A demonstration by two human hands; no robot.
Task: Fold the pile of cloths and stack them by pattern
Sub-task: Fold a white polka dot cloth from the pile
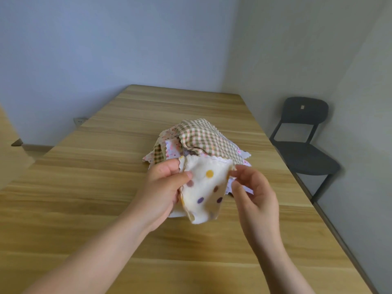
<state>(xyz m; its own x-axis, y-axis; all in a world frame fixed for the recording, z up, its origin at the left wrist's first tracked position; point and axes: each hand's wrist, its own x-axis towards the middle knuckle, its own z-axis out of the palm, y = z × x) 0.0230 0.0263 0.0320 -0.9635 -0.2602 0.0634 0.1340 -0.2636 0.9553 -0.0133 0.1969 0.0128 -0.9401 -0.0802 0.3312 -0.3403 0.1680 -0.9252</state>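
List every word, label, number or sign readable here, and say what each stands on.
No text here can be read.
Pale sticker on the backrest of the dark chair: too small to read.
Polka-dot cloth, checked cloth, wooden table: pattern and grain only, no lettering.

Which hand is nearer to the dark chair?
Right. The right hand pinches the polka-dot cloth on the side toward the chair; the left hand grips the cloth's opposite edge, farther from it.
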